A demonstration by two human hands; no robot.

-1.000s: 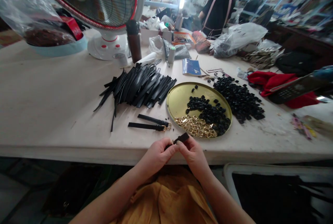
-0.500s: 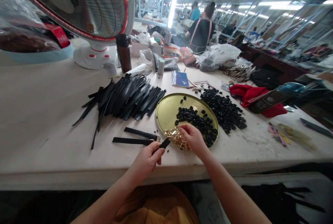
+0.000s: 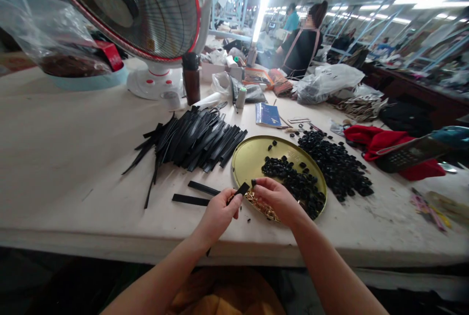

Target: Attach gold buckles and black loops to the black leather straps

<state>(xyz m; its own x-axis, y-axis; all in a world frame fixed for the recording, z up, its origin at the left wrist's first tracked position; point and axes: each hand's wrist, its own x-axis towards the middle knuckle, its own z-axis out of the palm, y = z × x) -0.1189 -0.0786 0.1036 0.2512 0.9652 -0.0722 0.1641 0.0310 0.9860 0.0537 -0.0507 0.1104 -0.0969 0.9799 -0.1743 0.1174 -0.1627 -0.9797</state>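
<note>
My left hand (image 3: 219, 213) is closed around a black strap (image 3: 242, 188), whose flat end sticks out past the thumb. In the fingertips of my right hand (image 3: 277, 200) is a small black strap loop (image 3: 253, 182), just right of the strap's end and apart from it. Under that hand lies a round gold tray (image 3: 244, 158). Gold buckles (image 3: 261, 207) fill its near edge, partly hidden by the hand, and black loops (image 3: 282, 167) cover its right side. Two finished-looking straps (image 3: 190, 200) lie left of my left hand, their right ends covered.
A heap of black straps (image 3: 200, 141) lies behind my left hand; more black loops (image 3: 333, 163) are piled right of the tray. A fan (image 3: 154, 80), brown bottle (image 3: 191, 80), blue booklet (image 3: 268, 115) and red cloth (image 3: 373, 139) stand or lie farther off. A person (image 3: 302, 49) sits beyond.
The view has turned left, so everything sits farther right. My right hand has come up from the buckles, now showing a black loop at its fingertips by the strap end.
</note>
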